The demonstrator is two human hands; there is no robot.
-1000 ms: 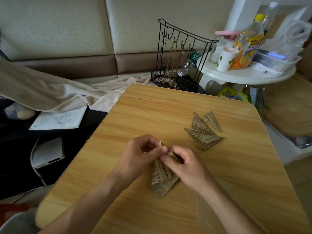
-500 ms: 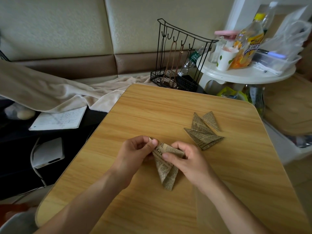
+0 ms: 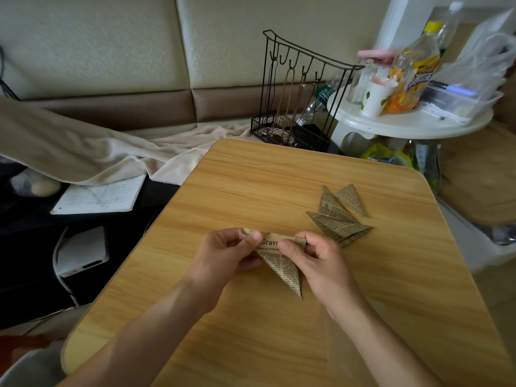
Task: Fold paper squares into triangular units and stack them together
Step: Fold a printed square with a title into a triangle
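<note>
Just below the middle of the frame, a newsprint paper unit point(image 3: 282, 261) was held over the table point(image 3: 251, 331), its long point aimed down-right. The left hand point(image 3: 223, 255) and right hand point(image 3: 318, 261) each pinched an end of its upper band, printed "Grav…". The fold seemed nearly finished; next it probably needed creasing and joining to the stack of folded triangles point(image 3: 337, 216) at right. A bottle label point(image 3: 420, 76) stayed unreadable.

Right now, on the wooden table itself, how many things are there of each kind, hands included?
On the wooden table:
Hands: 2, the left hand and the right hand, each pinching the top edge of the paper
Newsprint paper being folded: 1
Pile of folded triangles: 1; they overlap, so its units cannot be counted surely
Total: 4
</note>
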